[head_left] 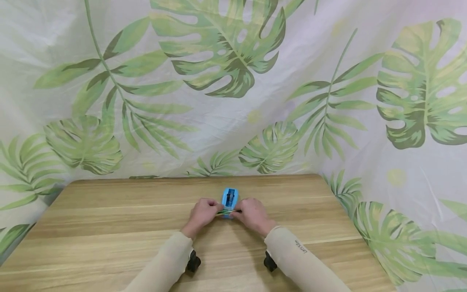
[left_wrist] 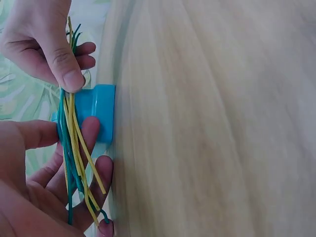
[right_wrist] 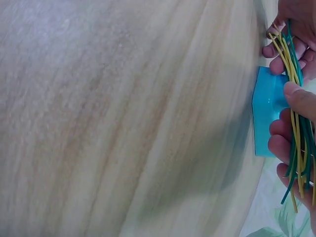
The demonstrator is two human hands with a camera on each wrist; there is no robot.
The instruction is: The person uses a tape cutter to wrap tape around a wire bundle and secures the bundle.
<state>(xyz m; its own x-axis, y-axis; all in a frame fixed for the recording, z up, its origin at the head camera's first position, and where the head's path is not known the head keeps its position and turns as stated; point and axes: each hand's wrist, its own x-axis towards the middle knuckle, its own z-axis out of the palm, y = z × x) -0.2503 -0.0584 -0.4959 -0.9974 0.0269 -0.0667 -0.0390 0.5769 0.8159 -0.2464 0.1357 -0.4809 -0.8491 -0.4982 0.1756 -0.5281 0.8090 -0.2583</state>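
Note:
A loose bundle of thin green and yellow wires (left_wrist: 74, 138) stretches between my two hands. My right hand (head_left: 253, 213) pinches it, the thumb (right_wrist: 299, 100) lying across the strands and the fingers behind. Toward the other end, my left hand (head_left: 205, 211) holds the strands between thumb and fingers, with loose wire ends spreading over its fingers in the left wrist view. Just beyond the bundle, a blue tape dispenser (head_left: 225, 199) stands on the table, a dark slot along its top. The hands and wires partly cover its near end.
The wood-grain table (head_left: 120, 219) reaches back to a leaf-patterned cloth (head_left: 233, 121) hanging behind it. Black wrist mounts (head_left: 193, 261) sit under both pale sleeves (head_left: 160, 259).

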